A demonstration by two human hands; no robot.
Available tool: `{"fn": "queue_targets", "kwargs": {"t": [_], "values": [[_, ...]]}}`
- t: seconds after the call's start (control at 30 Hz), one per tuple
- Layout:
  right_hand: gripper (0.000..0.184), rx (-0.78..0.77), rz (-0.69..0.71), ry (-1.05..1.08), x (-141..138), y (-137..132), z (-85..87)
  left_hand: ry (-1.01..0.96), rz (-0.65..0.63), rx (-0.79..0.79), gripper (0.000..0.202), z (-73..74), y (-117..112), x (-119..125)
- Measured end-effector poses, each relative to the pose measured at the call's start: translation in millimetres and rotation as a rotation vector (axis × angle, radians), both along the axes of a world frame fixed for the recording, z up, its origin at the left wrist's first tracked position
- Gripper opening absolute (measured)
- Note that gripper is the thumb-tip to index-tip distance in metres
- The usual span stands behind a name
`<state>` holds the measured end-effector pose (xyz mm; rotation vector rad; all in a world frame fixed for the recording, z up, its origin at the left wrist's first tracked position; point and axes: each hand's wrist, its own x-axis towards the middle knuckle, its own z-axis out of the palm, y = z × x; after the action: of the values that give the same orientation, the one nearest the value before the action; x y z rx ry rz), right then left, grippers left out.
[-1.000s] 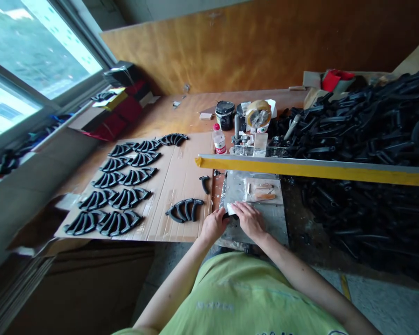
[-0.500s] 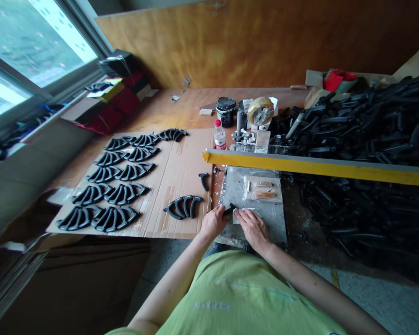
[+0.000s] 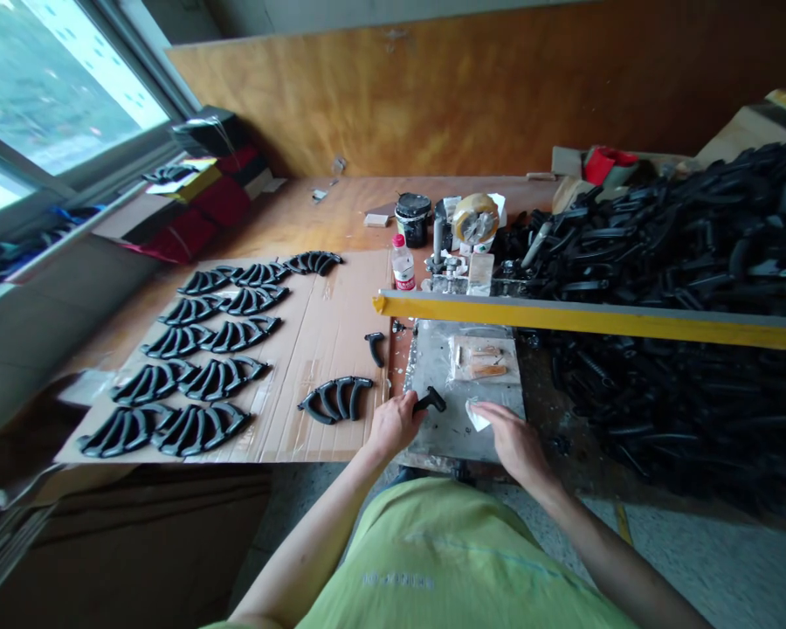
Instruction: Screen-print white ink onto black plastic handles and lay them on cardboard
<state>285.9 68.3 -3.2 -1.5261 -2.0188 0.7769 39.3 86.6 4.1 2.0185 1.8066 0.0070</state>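
My left hand point(image 3: 396, 424) is closed around one end of a curved black handle point(image 3: 434, 399), whose wider head points right over a grey metal plate point(image 3: 455, 450). Fingers of my right hand point(image 3: 517, 441) pinch a small white cloth or paper point(image 3: 477, 415) above the same plate, apart from the handle. Left of my left hand, a fanned group of similar black handles point(image 3: 337, 400) lies on a cardboard sheet point(image 3: 307, 349). One single black handle point(image 3: 375, 347) rests near the sheet's right edge.
A yellow-edged bar point(image 3: 589, 318) crosses above the plate. Dark parts form a large heap point(image 3: 668, 236) on the right. Behind stand a plastic bottle point(image 3: 403, 265), a black tub point(image 3: 412, 218) and a tape roll point(image 3: 476, 218). Several fanned rows of handles point(image 3: 201, 428) cover the cardboard's left.
My right hand has drawn away to the right from the handle, taking the white cloth or paper along. More of the handle shows in my left hand. The whole view has shifted slightly.
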Motion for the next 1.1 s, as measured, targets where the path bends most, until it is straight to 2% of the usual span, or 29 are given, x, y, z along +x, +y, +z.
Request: {"fn": "queue_targets", "kwargs": {"t": [0.07,0.17,0.27,0.33,0.37,0.4,0.43,0.5,0.57,0.63,0.73,0.83,0.93,1.0,1.1], "values": [[0.045,-0.097,-0.200,0.235,26,10,4.6,-0.027,-0.051,-0.019,0.025,1.9,2,14],[0.041,-0.148,-0.541,0.563,67,20,14.7,-0.164,-0.140,-0.095,0.028,2.4,11,58],[0.045,-0.045,-0.805,0.786,98,18,27.8,-0.451,-0.158,-0.162,0.036,8.1,27,110],[0.047,0.043,-0.917,0.839,110,14,34.5,-0.695,-0.153,-0.153,0.045,14.4,44,129],[0.048,0.070,-0.956,0.844,115,12,36.2,-0.769,-0.141,-0.127,0.047,17.0,55,129],[0.050,0.079,-0.983,0.846,118,9,36.5,-0.764,-0.104,-0.086,0.046,18.7,67,122],[0.051,0.070,-1.005,0.851,119,6,35.4,-0.683,-0.034,-0.032,0.042,19.1,79,109],[0.056,0.008,-1.037,0.869,119,2,29.9,-0.379,0.180,0.079,0.033,15.4,100,67],[0.059,-0.078,-1.033,0.901,114,-1,21.8,-0.171,0.370,0.130,0.029,6.0,116,17],[0.059,-0.136,-0.995,0.915,104,-1,14.2,-0.040,0.505,0.118,0.031,-7.0,124,-27],[0.055,-0.162,-0.884,0.849,87,6,8.2,0.082,0.594,0.055,0.034,-25.3,129,-63],[0.051,-0.151,-0.747,0.644,69,17,11.0,0.121,0.567,0.025,0.028,-30.5,130,-68],[0.046,-0.099,-0.613,0.379,49,28,19.5,0.118,0.507,0.047,0.030,-19.9,117,-59],[0.042,-0.060,-0.494,0.235,32,32,24.0,0.072,0.411,0.074,0.031,-9.5,93,-49],[0.038,0.035,-0.246,0.108,3,35,22.7,-0.050,0.123,0.095,0.025,0.5,44,-28]]}}
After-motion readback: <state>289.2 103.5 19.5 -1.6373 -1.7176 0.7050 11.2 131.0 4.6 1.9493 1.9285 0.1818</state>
